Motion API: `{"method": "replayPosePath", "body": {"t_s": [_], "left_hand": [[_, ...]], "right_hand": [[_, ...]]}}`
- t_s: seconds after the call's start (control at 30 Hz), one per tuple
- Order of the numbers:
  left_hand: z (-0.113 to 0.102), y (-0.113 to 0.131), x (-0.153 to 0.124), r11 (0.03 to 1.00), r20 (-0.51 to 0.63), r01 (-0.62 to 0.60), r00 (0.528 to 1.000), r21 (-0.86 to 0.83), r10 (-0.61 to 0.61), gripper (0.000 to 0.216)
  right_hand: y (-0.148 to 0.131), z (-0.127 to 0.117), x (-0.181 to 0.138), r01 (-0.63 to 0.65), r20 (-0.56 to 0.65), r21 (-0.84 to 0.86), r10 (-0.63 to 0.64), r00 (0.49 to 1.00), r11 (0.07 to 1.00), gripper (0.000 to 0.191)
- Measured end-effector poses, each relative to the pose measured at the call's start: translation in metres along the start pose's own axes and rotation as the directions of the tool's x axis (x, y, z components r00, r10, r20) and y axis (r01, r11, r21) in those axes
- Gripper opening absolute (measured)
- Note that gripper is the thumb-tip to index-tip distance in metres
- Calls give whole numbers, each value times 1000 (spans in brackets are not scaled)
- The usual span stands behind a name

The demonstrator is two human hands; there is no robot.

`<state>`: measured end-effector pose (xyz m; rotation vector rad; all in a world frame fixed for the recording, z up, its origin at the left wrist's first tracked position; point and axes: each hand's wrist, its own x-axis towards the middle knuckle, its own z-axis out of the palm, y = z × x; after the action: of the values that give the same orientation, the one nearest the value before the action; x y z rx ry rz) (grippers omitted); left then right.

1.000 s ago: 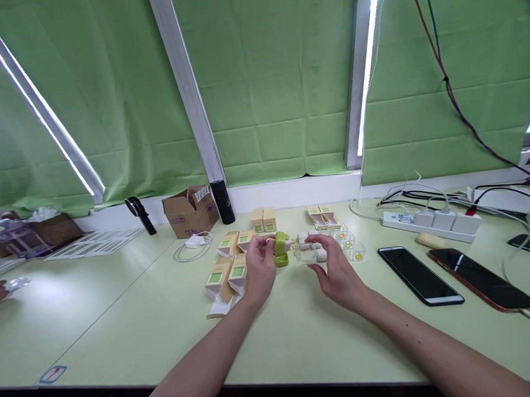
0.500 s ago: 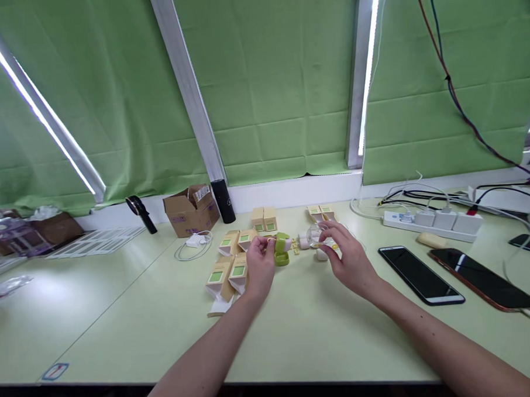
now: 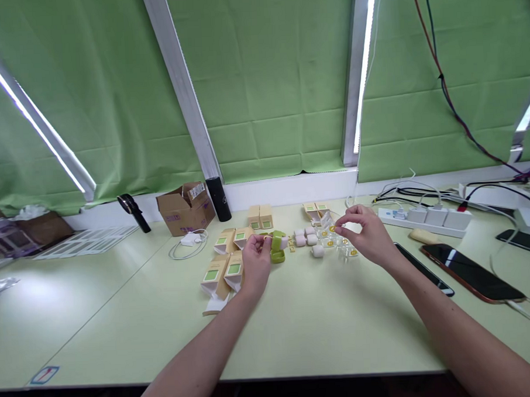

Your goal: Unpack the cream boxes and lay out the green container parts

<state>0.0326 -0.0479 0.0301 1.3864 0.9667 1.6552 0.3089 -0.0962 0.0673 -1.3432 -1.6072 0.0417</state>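
Note:
My left hand (image 3: 254,263) is closed in a pinch on a small green clip-like piece (image 3: 277,245) near the table's middle. My right hand (image 3: 368,234) hovers further right with thumb and forefinger pinched together above several small clear plastic cases (image 3: 339,241) with yellow dots; what the pinch holds, if anything, is too small to make out. Small white capsule-shaped pieces (image 3: 306,240) lie between the two hands. Several tan cartons with green labels (image 3: 226,264) lie just left of my left hand.
An open cardboard box (image 3: 184,208), a black cylinder (image 3: 216,199) and a white charger cable (image 3: 188,243) stand at the back left. A power strip (image 3: 428,220) with cables and two phones (image 3: 470,265) lie at the right. Green blinds hang behind.
My right hand has moved right and up, away from the green piece, from a clear case to a pinch above the row of cases. The left hand has stayed put.

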Motion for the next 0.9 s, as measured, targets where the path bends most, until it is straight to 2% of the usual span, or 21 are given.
{"method": "replayPosePath", "body": {"t_s": [0.07, 0.17, 0.3, 0.57, 0.9], "left_hand": [[0, 0, 0, 1000, 8, 8, 1000, 2, -8, 40], [0, 0, 0, 1000, 8, 16, 1000, -6, -16, 41], [0, 1, -1, 1000, 14, 18, 1000, -15, -17, 40], [0, 5, -2, 999, 13, 28, 1000, -24, -28, 41], [-1, 3, -2, 999, 24, 36, 999, -23, -36, 39]], "right_hand": [[4, -3, 1, 45, 103, -184, -26, 994, 982, 18], [7, -3, -1, 75, 260, -352, 21, 965, 933, 17], [6, 5, -5, 121, 332, -487, 56, 941, 865, 21], [9, 20, -12, 201, 406, -564, 57, 912, 801, 24], [20, 27, -14, 216, 397, -589, 46, 916, 778, 20]]}}
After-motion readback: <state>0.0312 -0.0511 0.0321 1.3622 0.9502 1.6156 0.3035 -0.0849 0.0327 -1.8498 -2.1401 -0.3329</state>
